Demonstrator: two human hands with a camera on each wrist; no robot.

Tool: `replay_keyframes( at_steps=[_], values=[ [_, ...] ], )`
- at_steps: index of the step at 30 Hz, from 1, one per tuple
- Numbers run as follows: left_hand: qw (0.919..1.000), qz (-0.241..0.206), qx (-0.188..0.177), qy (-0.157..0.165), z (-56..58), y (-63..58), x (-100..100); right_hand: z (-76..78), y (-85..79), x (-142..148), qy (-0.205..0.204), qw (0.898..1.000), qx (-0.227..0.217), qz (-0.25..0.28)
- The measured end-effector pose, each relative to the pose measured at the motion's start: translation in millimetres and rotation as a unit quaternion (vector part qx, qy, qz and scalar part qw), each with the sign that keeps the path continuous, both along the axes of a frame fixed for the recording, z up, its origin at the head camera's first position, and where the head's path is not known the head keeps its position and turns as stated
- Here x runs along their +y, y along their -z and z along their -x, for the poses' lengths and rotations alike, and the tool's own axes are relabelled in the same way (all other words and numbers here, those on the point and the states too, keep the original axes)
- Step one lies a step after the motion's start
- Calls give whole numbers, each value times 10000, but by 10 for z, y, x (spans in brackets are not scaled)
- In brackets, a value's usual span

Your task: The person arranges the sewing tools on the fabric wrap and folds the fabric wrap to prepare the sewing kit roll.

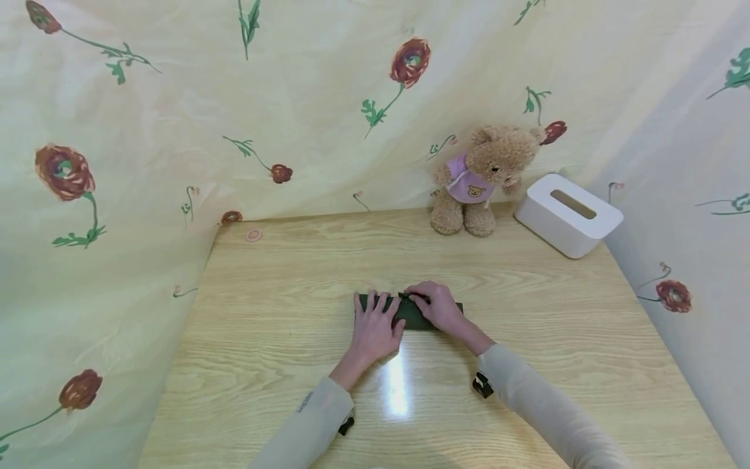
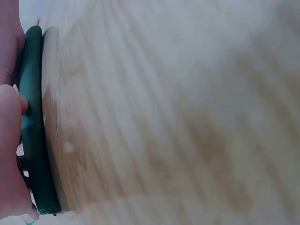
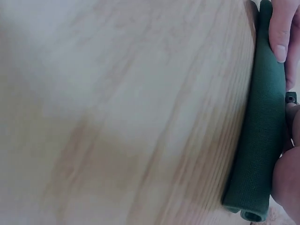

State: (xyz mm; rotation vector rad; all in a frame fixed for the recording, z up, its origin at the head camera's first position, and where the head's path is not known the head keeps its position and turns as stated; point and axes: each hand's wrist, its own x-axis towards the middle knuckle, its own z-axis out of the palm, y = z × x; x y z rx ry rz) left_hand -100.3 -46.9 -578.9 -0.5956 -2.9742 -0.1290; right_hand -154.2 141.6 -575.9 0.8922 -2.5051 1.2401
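Note:
A flat roll of dark green fabric (image 1: 413,318) lies crosswise on the table in front of me. My left hand (image 1: 375,331) rests on its left part, fingers spread and fairly straight across the top, thumb by the near edge. At the roll's middle and right, my right hand (image 1: 441,309) pinches a short dark strap between thumb and forefinger. The strap's tip with a round snap (image 3: 291,97) pokes out past the fingertips in the right wrist view. That view also shows the roll's layered open end. In the left wrist view the roll (image 2: 33,122) runs along the left edge beside both hands.
Beyond the hands, a teddy bear (image 1: 477,179) in a purple top sits against the flowered backdrop. To its right stands a white tissue box (image 1: 551,225). A small pink ring (image 1: 254,235) lies at the far left of the wooden table (image 1: 281,365).

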Motion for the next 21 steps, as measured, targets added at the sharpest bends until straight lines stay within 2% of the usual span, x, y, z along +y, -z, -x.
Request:
replay_keyframes(
  at_steps=[4,8,14,21],
  values=[
    [9997,73,-241,-30,32,-27,4,19,-4,-7,158,9997,-184,82],
    [9996,-62,-283,-67,32,-29,4,25,-8,-18,223,9990,-352,142],
    [9993,-358,-59,-59,26,1,15,15,-5,-25,362,9972,-605,233],
    [9948,-940,372,103,4,126,-22,-33,-4,-3,291,9977,-520,330]
  ],
)
